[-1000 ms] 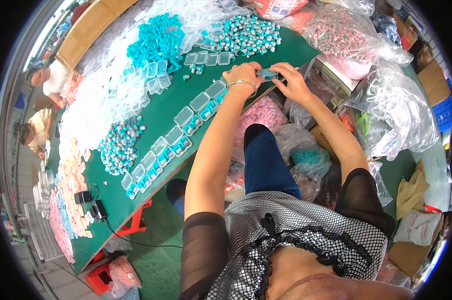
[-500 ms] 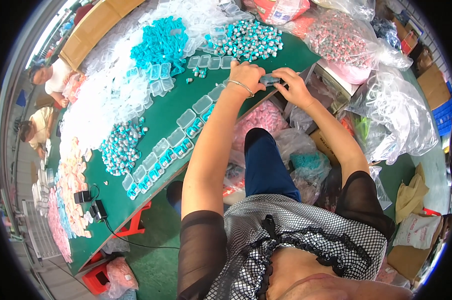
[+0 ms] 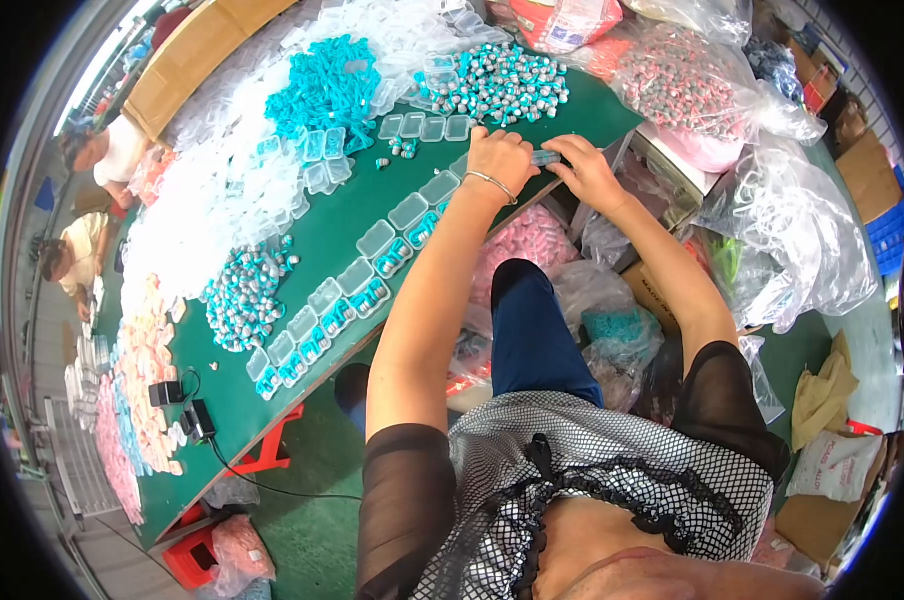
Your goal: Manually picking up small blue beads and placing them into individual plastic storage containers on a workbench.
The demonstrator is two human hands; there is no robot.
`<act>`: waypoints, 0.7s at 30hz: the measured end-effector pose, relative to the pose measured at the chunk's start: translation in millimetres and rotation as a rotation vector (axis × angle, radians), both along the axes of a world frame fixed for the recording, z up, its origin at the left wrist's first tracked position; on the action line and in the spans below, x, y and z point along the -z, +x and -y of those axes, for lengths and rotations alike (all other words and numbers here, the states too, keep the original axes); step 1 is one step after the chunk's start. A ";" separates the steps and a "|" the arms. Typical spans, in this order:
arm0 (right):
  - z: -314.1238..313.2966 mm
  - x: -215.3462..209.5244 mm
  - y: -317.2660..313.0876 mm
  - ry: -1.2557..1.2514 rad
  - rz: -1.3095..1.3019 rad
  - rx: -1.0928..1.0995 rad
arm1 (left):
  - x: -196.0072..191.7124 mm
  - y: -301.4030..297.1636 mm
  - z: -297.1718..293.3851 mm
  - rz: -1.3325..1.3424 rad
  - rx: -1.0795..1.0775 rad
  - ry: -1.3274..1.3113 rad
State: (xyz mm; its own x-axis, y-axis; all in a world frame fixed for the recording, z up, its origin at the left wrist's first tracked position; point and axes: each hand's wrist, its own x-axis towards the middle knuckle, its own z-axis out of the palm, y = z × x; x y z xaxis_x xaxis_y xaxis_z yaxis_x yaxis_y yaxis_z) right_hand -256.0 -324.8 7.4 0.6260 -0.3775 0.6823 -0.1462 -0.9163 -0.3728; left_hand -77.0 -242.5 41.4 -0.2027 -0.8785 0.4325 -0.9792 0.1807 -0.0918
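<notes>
Both my hands meet over the table's near edge around a small clear plastic case [image 3: 545, 158] with teal showing through it. My left hand [image 3: 501, 164] wraps its fingers at the case's left end. My right hand [image 3: 586, 176] pinches the other end between thumb and fingers. Left of my left forearm runs a row of clear cases with raised lids [image 3: 377, 238], several holding teal and grey pieces [image 3: 367, 297]. Beyond my left hand lie more open cases [image 3: 432, 128] beside a few loose teal-and-grey pieces [image 3: 403, 147].
Heaps on the green table [image 3: 187, 345] include teal-and-grey pieces [image 3: 497, 82], teal sticks [image 3: 322, 85] and clear cases [image 3: 202, 170]. Bulging plastic bags [image 3: 682, 75] stand at the far right. A black power adapter [image 3: 197, 420] trails a cord off the left edge. Two people sit across the table.
The case between my hands has turned slightly and my fingers have closed further around it. My left hand has shifted a little to the right.
</notes>
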 end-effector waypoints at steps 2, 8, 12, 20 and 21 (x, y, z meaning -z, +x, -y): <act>0.2 0.8 0.4 -0.008 0.011 -0.003 | 1.9 0.5 1.6 -0.007 0.014 -0.012; -2.2 -2.6 1.8 -0.022 -0.006 -0.017 | 3.8 6.6 1.7 -0.030 0.077 -0.036; -2.7 -1.5 2.0 -0.051 -0.008 -0.009 | 5.5 5.4 0.1 -0.061 0.061 -0.020; 4.6 -5.4 4.6 -0.094 -0.035 0.012 | -13.1 1.1 -20.8 -0.075 -0.147 0.053; 4.5 -6.6 5.9 -0.099 -0.018 0.041 | -15.7 6.0 -26.3 -0.116 -0.171 0.021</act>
